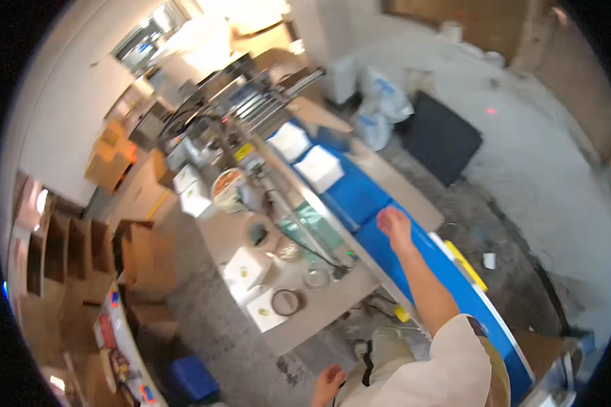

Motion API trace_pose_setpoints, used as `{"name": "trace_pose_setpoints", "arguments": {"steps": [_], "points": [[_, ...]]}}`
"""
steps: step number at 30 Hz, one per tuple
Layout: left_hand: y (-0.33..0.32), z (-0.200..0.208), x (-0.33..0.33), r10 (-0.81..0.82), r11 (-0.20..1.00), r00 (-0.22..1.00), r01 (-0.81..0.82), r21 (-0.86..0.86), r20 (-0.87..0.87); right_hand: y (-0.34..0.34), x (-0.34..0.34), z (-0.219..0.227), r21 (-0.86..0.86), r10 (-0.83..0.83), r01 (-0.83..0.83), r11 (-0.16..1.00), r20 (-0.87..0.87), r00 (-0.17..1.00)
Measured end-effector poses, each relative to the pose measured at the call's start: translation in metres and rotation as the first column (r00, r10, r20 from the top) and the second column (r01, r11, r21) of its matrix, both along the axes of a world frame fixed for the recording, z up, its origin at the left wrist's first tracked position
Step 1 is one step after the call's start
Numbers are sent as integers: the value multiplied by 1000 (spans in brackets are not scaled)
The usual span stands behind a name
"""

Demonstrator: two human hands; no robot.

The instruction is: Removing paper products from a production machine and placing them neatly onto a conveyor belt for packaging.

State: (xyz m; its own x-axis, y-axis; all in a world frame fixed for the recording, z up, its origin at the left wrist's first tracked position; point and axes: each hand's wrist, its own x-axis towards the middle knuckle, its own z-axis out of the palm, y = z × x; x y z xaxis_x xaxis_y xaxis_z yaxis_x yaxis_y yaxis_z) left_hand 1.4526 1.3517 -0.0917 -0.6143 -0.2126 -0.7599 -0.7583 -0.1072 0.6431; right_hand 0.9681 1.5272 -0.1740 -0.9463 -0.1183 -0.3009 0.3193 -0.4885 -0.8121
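While seen from the head view: right hand (394, 227) stretched out over blue conveyor belt (360, 197), fingers loosely curled, nothing gripped, resting on or just above belt surface; contact not clear. Belt long axis running diagonally from lower right up toward upper left, pointing into grey machine (251, 95). Two white flat packs (319, 166) lying on belt farther up, well apart from right hand. Left hand (327, 383) low at bottom edge beside the body, fingers half curled, empty as far as visible. Grey side table (299, 298) left of belt, carrying tape roll (258, 233), dark ring (286, 302), white boxes (246, 270). Cardboard boxes (108, 159) stacked at far left.
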Motion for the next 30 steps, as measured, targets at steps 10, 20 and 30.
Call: {"name": "trace_pose_setpoints", "arguments": {"steps": [10, 20, 30], "points": [[75, 30, -15, -453, 849, 787, 524, 67, -417, 272, 405, 155, 388, -409, 396, 832, -53, 911], [309, 67, 30, -749, 416, 452, 890, 187, -484, 495, 720, 220, 542, -855, 792, 281, -232, 463], [611, 63, 108, -824, 280, 409, 896, 344, -393, 763, 908, 222, 900, -857, 404, -162, -332, 395]]}}
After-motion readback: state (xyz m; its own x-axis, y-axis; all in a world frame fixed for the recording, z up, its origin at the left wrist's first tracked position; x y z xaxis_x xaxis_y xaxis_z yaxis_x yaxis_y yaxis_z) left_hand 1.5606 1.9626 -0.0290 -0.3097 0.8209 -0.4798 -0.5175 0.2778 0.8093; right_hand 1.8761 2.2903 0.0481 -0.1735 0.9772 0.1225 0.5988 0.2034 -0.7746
